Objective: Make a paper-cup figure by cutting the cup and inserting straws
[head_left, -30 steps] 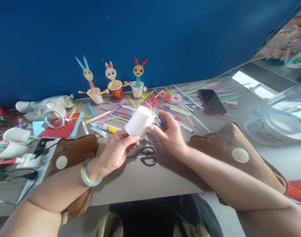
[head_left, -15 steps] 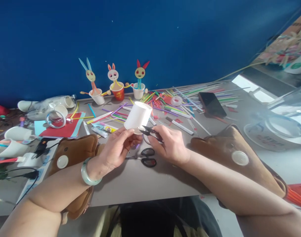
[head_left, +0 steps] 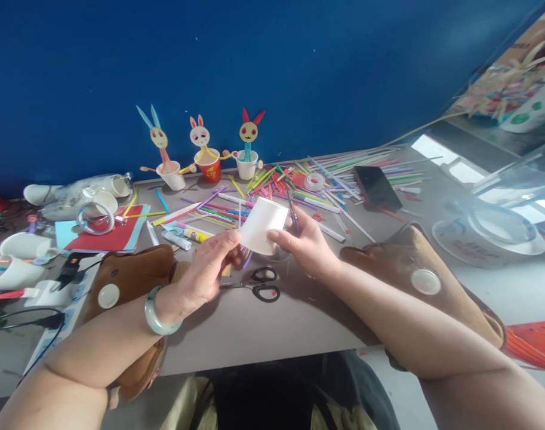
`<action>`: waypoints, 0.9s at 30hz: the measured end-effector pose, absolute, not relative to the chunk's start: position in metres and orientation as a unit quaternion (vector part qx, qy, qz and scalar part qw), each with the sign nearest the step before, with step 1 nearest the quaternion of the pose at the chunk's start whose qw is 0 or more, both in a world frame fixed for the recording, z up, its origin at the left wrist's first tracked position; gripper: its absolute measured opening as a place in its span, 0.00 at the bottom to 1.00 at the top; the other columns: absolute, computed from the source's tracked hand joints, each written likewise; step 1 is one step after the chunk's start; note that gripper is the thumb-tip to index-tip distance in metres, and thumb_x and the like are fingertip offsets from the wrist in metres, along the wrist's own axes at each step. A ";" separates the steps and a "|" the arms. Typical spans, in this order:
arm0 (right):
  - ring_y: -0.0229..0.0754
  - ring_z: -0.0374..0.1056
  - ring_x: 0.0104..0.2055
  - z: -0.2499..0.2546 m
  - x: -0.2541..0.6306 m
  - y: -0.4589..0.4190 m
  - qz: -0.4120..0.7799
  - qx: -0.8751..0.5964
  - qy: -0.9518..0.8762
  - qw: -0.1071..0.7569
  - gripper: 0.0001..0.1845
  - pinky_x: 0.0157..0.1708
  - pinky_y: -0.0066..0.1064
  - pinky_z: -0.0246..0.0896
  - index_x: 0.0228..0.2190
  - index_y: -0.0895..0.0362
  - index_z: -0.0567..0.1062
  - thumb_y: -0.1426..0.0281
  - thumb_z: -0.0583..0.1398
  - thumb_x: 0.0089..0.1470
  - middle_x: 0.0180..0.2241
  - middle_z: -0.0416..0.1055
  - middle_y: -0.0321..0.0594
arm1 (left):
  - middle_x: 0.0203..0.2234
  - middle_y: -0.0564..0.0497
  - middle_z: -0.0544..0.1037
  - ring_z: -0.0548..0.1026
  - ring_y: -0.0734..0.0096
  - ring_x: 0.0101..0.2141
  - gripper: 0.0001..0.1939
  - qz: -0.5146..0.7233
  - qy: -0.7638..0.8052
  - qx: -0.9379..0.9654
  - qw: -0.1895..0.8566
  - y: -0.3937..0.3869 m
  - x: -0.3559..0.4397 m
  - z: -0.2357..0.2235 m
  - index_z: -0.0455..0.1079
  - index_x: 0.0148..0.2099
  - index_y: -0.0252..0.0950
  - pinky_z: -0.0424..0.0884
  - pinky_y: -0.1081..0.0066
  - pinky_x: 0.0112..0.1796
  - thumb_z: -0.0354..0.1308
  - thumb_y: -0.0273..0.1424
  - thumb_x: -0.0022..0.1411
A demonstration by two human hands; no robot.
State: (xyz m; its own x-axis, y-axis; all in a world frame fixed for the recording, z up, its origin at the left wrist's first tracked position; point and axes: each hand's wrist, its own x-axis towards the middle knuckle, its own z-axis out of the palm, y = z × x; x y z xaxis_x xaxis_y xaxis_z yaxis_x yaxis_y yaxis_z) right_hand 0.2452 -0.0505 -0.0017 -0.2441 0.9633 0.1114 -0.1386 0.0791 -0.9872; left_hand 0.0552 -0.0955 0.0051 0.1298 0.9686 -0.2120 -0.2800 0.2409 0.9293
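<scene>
A white paper cup (head_left: 265,222), tilted, is held between my two hands above the table. My left hand (head_left: 209,266) pinches the cup's lower left edge with thumb and fingers; its fingertips are partly hidden. On the other side, my right hand (head_left: 308,245) presses its thumb on the cup's wall. Small dark scissors (head_left: 293,214) stick up from the fingers of that same hand, behind the cup. Below the cup, black-handled scissors (head_left: 264,283) lie on the table.
Three rabbit figures in cups stand along the blue wall, one in a red cup (head_left: 208,166). Colored sticks (head_left: 272,185), a glue stick (head_left: 196,235) and a phone (head_left: 377,188) lie behind my hands. Brown pouches (head_left: 135,272) flank them. Paper cups (head_left: 25,245) lie left.
The cup has moved right and down and turned. My right thumb now rests on it, and the small scissors have swung from pointing left at its rim to pointing up.
</scene>
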 end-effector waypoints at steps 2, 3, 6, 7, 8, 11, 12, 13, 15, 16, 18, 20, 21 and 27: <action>0.34 0.60 0.29 0.000 0.247 -0.051 0.581 -0.364 -0.564 0.460 0.29 0.28 0.28 0.57 0.31 0.54 0.64 0.52 0.72 0.42 0.28 0.62 0.31 | 0.28 0.51 0.75 0.73 0.72 0.27 0.19 0.514 0.440 0.394 0.622 -0.093 0.052 0.011 0.69 0.34 0.37 0.69 0.72 0.29 0.69 0.46 0.54; 0.35 0.61 0.30 0.001 0.248 -0.051 0.590 -0.355 -0.575 0.442 0.29 0.28 0.28 0.58 0.31 0.55 0.64 0.51 0.72 0.41 0.29 0.64 0.31 | 0.32 0.51 0.77 0.74 0.71 0.29 0.19 0.512 0.430 0.400 0.627 -0.092 0.051 0.015 0.70 0.39 0.38 0.70 0.72 0.29 0.71 0.42 0.51; 0.36 0.63 0.31 0.002 0.249 -0.054 0.607 -0.328 -0.606 0.396 0.30 0.28 0.28 0.60 0.33 0.55 0.66 0.50 0.72 0.42 0.30 0.66 0.34 | 0.42 0.49 0.78 0.77 0.66 0.36 0.30 0.445 0.394 0.421 0.685 -0.093 0.049 0.027 0.68 0.53 0.42 0.73 0.71 0.33 0.73 0.33 0.48; 0.37 0.63 0.32 0.002 0.248 -0.054 0.606 -0.321 -0.616 0.386 0.30 0.28 0.28 0.61 0.34 0.55 0.66 0.49 0.71 0.42 0.31 0.67 0.34 | 0.43 0.49 0.78 0.77 0.64 0.38 0.31 0.416 0.385 0.427 0.704 -0.093 0.049 0.030 0.68 0.55 0.43 0.73 0.70 0.35 0.71 0.31 0.48; 0.37 0.63 0.32 0.002 0.248 -0.055 0.601 -0.317 -0.626 0.381 0.30 0.28 0.28 0.61 0.35 0.55 0.66 0.48 0.71 0.43 0.31 0.67 0.35 | 0.44 0.48 0.78 0.78 0.62 0.39 0.31 0.396 0.379 0.434 0.716 -0.094 0.048 0.032 0.68 0.56 0.42 0.73 0.69 0.37 0.70 0.29 0.49; 0.35 0.60 0.29 0.000 0.248 -0.056 0.536 -0.330 -0.669 0.396 0.30 0.26 0.27 0.58 0.34 0.55 0.66 0.46 0.69 0.45 0.29 0.65 0.33 | 0.41 0.48 0.79 0.78 0.63 0.38 0.29 0.386 0.369 0.444 0.720 -0.093 0.048 0.030 0.70 0.55 0.40 0.73 0.70 0.37 0.68 0.26 0.49; 0.34 0.58 0.28 -0.002 0.248 -0.055 0.495 -0.342 -0.687 0.408 0.29 0.25 0.26 0.56 0.33 0.55 0.66 0.46 0.68 0.45 0.27 0.64 0.32 | 0.39 0.49 0.80 0.78 0.64 0.36 0.29 0.391 0.368 0.443 0.718 -0.091 0.048 0.028 0.71 0.55 0.40 0.72 0.70 0.36 0.69 0.26 0.49; 0.34 0.56 0.27 -0.004 0.248 -0.055 0.449 -0.355 -0.702 0.424 0.29 0.25 0.26 0.54 0.32 0.55 0.65 0.44 0.67 0.47 0.26 0.63 0.31 | 0.38 0.49 0.80 0.77 0.65 0.34 0.29 0.400 0.369 0.439 0.715 -0.090 0.047 0.027 0.71 0.54 0.39 0.72 0.71 0.34 0.69 0.26 0.49; 0.34 0.55 0.26 -0.008 0.250 -0.055 0.358 -0.378 -0.724 0.452 0.28 0.26 0.27 0.54 0.32 0.55 0.66 0.43 0.63 0.51 0.26 0.64 0.32 | 0.35 0.50 0.79 0.76 0.69 0.31 0.26 0.422 0.375 0.429 0.706 -0.087 0.047 0.024 0.72 0.52 0.38 0.70 0.73 0.31 0.69 0.26 0.49; 0.35 0.56 0.26 -0.009 0.251 -0.055 0.321 -0.382 -0.735 0.460 0.27 0.26 0.28 0.55 0.33 0.55 0.67 0.43 0.61 0.55 0.27 0.65 0.34 | 0.35 0.50 0.79 0.76 0.70 0.30 0.24 0.438 0.379 0.421 0.699 -0.086 0.047 0.023 0.72 0.50 0.38 0.70 0.73 0.30 0.69 0.27 0.49; 0.35 0.58 0.26 -0.010 0.254 -0.056 0.257 -0.378 -0.761 0.461 0.24 0.27 0.28 0.55 0.35 0.56 0.69 0.46 0.57 0.61 0.27 0.68 0.35 | 0.34 0.51 0.79 0.76 0.70 0.29 0.22 0.468 0.388 0.403 0.684 -0.083 0.046 0.022 0.72 0.48 0.37 0.70 0.72 0.30 0.69 0.27 0.49; 0.35 0.58 0.24 -0.008 0.256 -0.059 0.203 -0.364 -0.794 0.443 0.20 0.26 0.27 0.54 0.36 0.56 0.70 0.51 0.56 0.63 0.25 0.68 0.35 | 0.33 0.51 0.79 0.76 0.69 0.28 0.20 0.488 0.397 0.394 0.671 -0.082 0.044 0.022 0.71 0.46 0.37 0.71 0.70 0.29 0.69 0.29 0.50; 0.34 0.58 0.23 -0.006 0.257 -0.060 0.180 -0.360 -0.807 0.431 0.18 0.26 0.27 0.53 0.36 0.56 0.70 0.53 0.56 0.64 0.24 0.68 0.34 | 0.33 0.51 0.79 0.76 0.68 0.28 0.20 0.498 0.399 0.392 0.663 -0.081 0.043 0.022 0.70 0.46 0.38 0.71 0.70 0.29 0.69 0.29 0.50; 0.35 0.59 0.21 0.003 0.257 -0.066 0.087 -0.362 -0.839 0.397 0.12 0.26 0.28 0.53 0.34 0.55 0.71 0.60 0.56 0.65 0.22 0.69 0.34 | 0.35 0.51 0.78 0.77 0.67 0.34 0.22 0.547 0.402 0.387 0.624 -0.082 0.045 0.024 0.68 0.46 0.38 0.73 0.69 0.36 0.70 0.28 0.48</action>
State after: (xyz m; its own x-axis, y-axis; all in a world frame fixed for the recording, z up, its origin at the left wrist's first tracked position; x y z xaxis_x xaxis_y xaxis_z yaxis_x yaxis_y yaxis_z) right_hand 0.2572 -0.0661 0.0035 -0.4236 0.6761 0.6028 0.5383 0.7231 -0.4328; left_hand 0.0448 -0.0818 0.0244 0.0793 0.9938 -0.0785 -0.3720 0.1026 0.9226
